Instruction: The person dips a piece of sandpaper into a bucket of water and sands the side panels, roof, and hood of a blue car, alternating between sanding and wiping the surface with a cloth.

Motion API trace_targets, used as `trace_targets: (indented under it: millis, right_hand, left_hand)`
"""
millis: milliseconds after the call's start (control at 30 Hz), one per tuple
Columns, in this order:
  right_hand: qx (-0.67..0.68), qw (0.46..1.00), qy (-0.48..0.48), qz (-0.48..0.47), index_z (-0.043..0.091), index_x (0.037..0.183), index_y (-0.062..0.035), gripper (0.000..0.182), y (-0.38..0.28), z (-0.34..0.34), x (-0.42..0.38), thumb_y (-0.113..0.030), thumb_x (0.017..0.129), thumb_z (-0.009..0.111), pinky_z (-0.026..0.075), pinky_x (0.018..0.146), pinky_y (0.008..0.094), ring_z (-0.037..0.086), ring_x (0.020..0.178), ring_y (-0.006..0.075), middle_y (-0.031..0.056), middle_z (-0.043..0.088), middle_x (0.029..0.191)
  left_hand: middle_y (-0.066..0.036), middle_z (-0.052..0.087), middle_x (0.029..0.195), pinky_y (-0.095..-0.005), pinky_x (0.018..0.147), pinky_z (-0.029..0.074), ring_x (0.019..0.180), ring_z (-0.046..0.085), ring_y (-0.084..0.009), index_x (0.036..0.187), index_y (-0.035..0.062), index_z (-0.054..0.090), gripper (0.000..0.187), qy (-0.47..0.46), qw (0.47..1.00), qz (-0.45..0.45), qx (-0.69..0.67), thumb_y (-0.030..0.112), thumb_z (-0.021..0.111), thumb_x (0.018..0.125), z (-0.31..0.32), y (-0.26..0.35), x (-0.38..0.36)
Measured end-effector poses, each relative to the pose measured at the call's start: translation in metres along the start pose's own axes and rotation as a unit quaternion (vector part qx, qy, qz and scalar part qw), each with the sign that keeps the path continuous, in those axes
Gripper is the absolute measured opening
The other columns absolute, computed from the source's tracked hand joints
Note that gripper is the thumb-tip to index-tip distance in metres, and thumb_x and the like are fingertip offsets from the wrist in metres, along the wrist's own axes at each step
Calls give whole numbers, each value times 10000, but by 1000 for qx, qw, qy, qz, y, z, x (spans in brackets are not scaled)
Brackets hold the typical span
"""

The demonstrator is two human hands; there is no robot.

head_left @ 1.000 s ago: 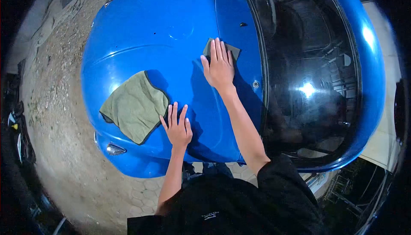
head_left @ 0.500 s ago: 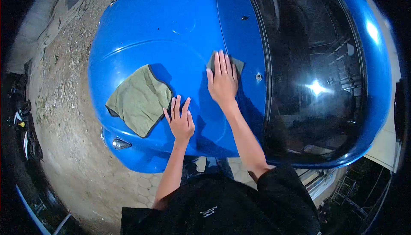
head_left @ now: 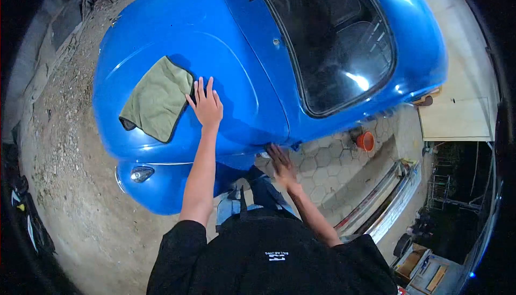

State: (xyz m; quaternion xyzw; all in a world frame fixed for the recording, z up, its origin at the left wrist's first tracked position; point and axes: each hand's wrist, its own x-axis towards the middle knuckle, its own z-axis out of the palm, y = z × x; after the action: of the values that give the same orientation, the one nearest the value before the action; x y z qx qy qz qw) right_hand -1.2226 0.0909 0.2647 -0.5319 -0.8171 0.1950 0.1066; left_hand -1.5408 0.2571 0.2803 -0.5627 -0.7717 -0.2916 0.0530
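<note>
My left hand [head_left: 207,105] lies flat on the blue car hood [head_left: 215,48], fingers spread. Its fingertips are right beside an olive-green cloth with dark edging [head_left: 156,101], which is spread out on the hood. My right hand [head_left: 282,166] is low at the near side of the car, below the rear corner of the hood, its fingers stretched out and in shadow. A small dark patch shows at its fingertips; whether this is a cloth I cannot make out.
The windshield [head_left: 328,37] is beyond the hood to the right. An orange bucket [head_left: 365,142] stands on the hexagonal paving [head_left: 322,163]. Long metal-looking pieces [head_left: 381,198] lie at right. A chrome-edged lamp [head_left: 142,174] sits on the front fender.
My right hand has left the hood top, where it pressed a dark cloth, and moved down to the car's near side. My left hand stays by the olive-green cloth. The view has turned.
</note>
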Motion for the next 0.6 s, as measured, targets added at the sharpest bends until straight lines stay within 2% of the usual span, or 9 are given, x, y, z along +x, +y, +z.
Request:
trace_targets:
  millis: [67, 133, 200, 267, 333, 467, 500, 533, 600]
  right_hand:
    - [32, 997, -18, 64, 498, 1530, -86, 468, 1, 11, -52, -213, 1090, 402, 409, 1153, 515, 498, 1420, 380, 183, 475, 1586]
    - [67, 974, -115, 183, 506, 1507, -74, 474, 19, 19, -89, -274, 1093, 388, 465, 1081, 531, 576, 1304, 442, 265, 550, 1476]
    - [76, 974, -48, 209, 613, 1148, 9, 399, 73, 74, -146, -343, 1096, 434, 474, 857, 599, 613, 988, 527, 316, 656, 1072]
    - [116, 941, -5, 319, 617, 1090, 6, 384, 93, 91, -185, -335, 1092, 440, 461, 848, 602, 622, 992, 513, 312, 657, 1011]
    - [84, 966, -22, 243, 609, 1117, 2, 373, 126, 100, -218, -330, 1089, 441, 469, 850, 596, 620, 1002, 510, 314, 656, 1039]
    - [9, 985, -107, 136, 587, 1199, -18, 371, 215, 139, -270, -343, 1077, 455, 485, 880, 583, 622, 1047, 496, 314, 657, 1116]
    - [99, 983, -78, 131, 541, 1356, -31, 441, 224, 135, -277, -349, 1059, 474, 499, 948, 558, 616, 1110, 494, 310, 654, 1199]
    - [82, 972, -128, 177, 547, 1379, -17, 482, 231, 130, -285, -362, 1055, 455, 483, 1001, 542, 607, 1168, 476, 302, 640, 1261]
    - [42, 936, -226, 265, 560, 1426, 12, 568, 245, 116, -291, -386, 1047, 416, 451, 1108, 512, 588, 1284, 441, 286, 613, 1386]
  left_hand:
    - [-86, 435, 1633, -643, 1232, 209, 1524, 382, -291, 1532, 224, 524, 459, 5, 999, 40, 7, 266, 462, 1079, 1, -11, -9]
    - [-99, 411, 1649, -598, 1241, 238, 1532, 366, -308, 1564, 201, 485, 481, -26, 998, 59, 2, 285, 450, 1091, -14, -19, -34]
    - [-105, 396, 1658, -572, 1244, 255, 1536, 357, -317, 1581, 186, 459, 499, -52, 997, 64, -13, 282, 448, 1092, -25, -28, -72]
    - [-122, 363, 1674, -548, 1244, 277, 1542, 338, -344, 1605, 160, 412, 531, -89, 995, 49, -6, 268, 454, 1086, -41, -29, -107]
    - [-129, 353, 1678, -553, 1243, 280, 1546, 327, -353, 1611, 152, 397, 547, -108, 994, 26, -9, 258, 464, 1079, -52, -26, -142]
    - [-186, 376, 1645, -511, 1190, 387, 1453, 436, -413, 1559, 110, 443, 561, -119, 992, -21, -37, 210, 559, 1020, -77, -15, -228]
    - [-207, 418, 1601, -507, 1158, 421, 1404, 476, -428, 1516, 89, 476, 539, -159, 985, -56, -24, 215, 581, 1002, -71, -22, -264]
    - [-229, 460, 1557, -503, 1127, 454, 1354, 516, -442, 1472, 69, 510, 519, -202, 975, -94, -13, 219, 603, 985, -60, -33, -312]
    - [-246, 523, 1470, -523, 1078, 481, 1292, 550, -462, 1384, 38, 555, 470, -203, 964, -165, -39, 232, 626, 962, -49, -47, -425]
